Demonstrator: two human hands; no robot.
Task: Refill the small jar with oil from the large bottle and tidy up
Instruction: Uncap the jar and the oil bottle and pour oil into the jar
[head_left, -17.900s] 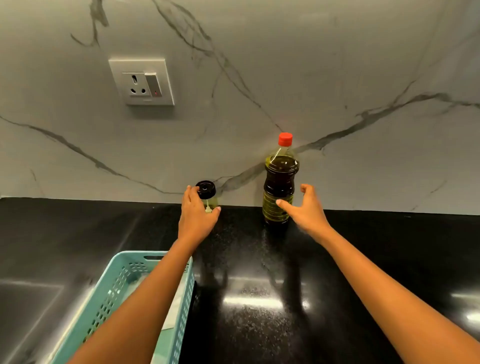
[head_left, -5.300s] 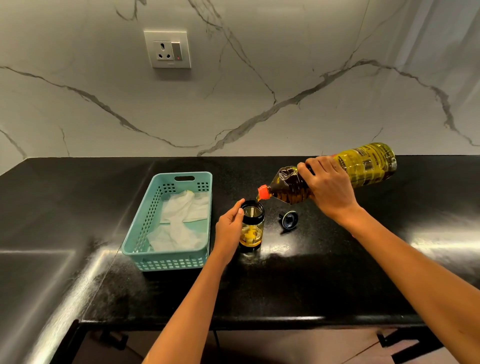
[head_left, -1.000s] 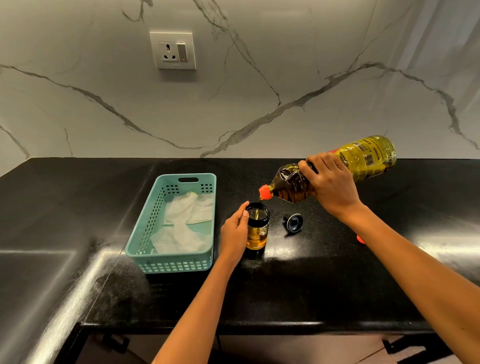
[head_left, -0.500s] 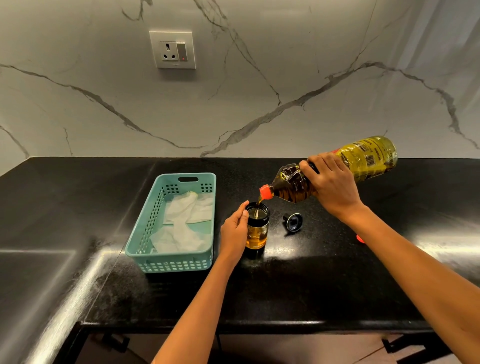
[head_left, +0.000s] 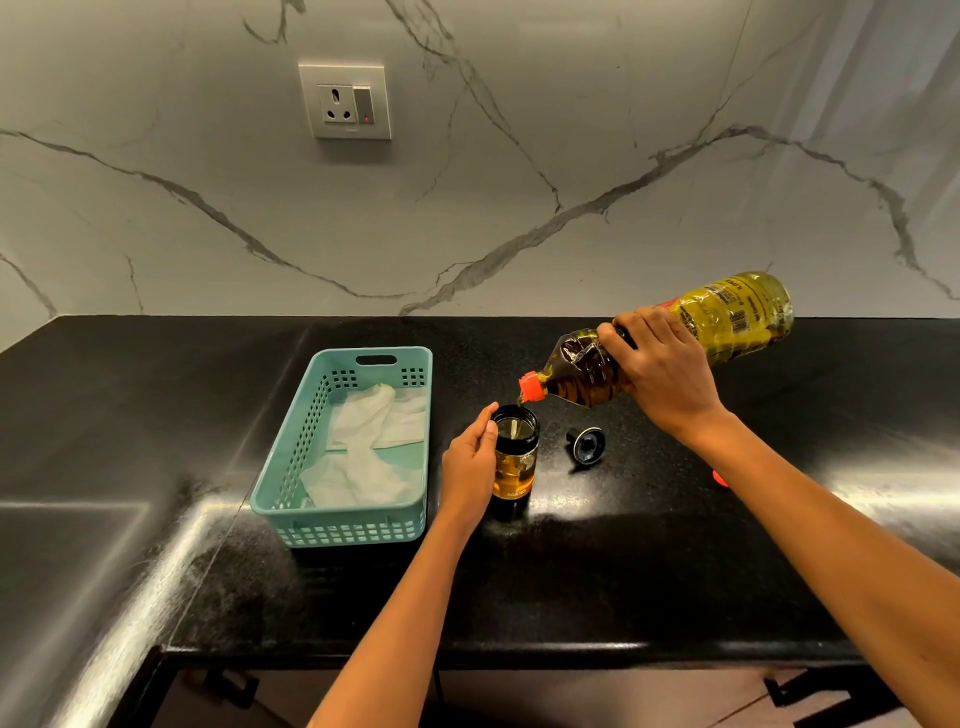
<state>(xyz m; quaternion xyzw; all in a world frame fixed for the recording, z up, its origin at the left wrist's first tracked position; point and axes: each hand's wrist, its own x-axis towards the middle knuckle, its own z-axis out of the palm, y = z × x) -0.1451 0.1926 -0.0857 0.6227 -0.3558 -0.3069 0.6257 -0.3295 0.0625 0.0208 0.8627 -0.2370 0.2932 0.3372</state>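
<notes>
The small glass jar (head_left: 515, 462) stands upright on the black counter (head_left: 597, 566), its mouth uncovered and amber oil filling much of it. My left hand (head_left: 468, 466) wraps its left side. My right hand (head_left: 662, 374) grips the large oil bottle (head_left: 727, 325) around its middle and holds it tipped almost flat, base up to the right. Its orange neck (head_left: 531, 388) hangs just above the jar's mouth, and a thin stream of oil runs into the jar. The jar's black lid (head_left: 587, 444) lies on the counter to the right of the jar.
A teal plastic basket (head_left: 340, 527) holding crumpled white cloth (head_left: 363, 457) sits just left of the jar. A small red object (head_left: 719, 477), partly hidden by my right forearm, lies on the counter. A wall socket (head_left: 345, 101) is set in the marble backsplash. The counter's front edge is near me.
The bottle's neck has dipped from a little above and right of the jar down to its mouth, and oil flows in again. My left hand has stayed on the jar.
</notes>
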